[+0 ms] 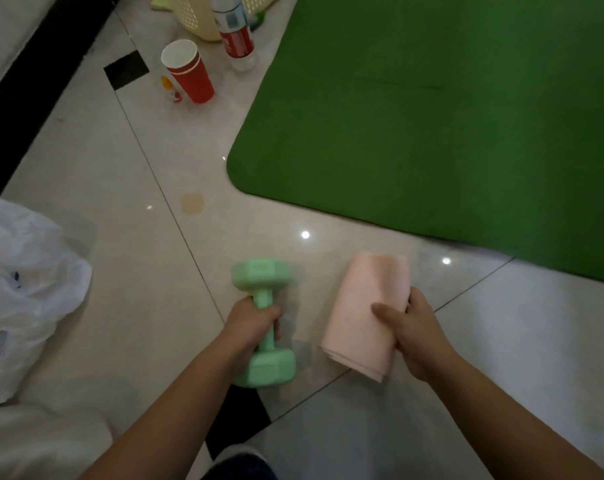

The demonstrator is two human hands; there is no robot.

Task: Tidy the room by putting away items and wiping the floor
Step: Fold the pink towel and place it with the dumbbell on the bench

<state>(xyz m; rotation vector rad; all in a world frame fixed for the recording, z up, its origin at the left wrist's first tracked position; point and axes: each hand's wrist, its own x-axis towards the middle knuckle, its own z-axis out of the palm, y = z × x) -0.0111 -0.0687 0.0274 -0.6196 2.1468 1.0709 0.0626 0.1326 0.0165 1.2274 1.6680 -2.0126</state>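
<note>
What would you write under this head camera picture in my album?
Left hand grips a green dumbbell, right hand holds a pink cloth.

Dumbbell (261, 277): mint green all over, plain; cloth (362, 317): pale pink, plain; mat (432, 133): saturated green, plain. Floor (103, 244): glossy off-white tile with thin dark grout lines, black square insets (126, 69) at tile corners, a black border strip (34, 88) on the left, and one tan stain (192, 203). Cup (189, 74): red outside with a thin white band, white inside; bottle (236, 34): clear, with a red label below a white-and-grey one; basket (189, 15): cream, walls patterned with rows of small holes; bag (23, 289): translucent white with blurred blue-purple print.
</note>
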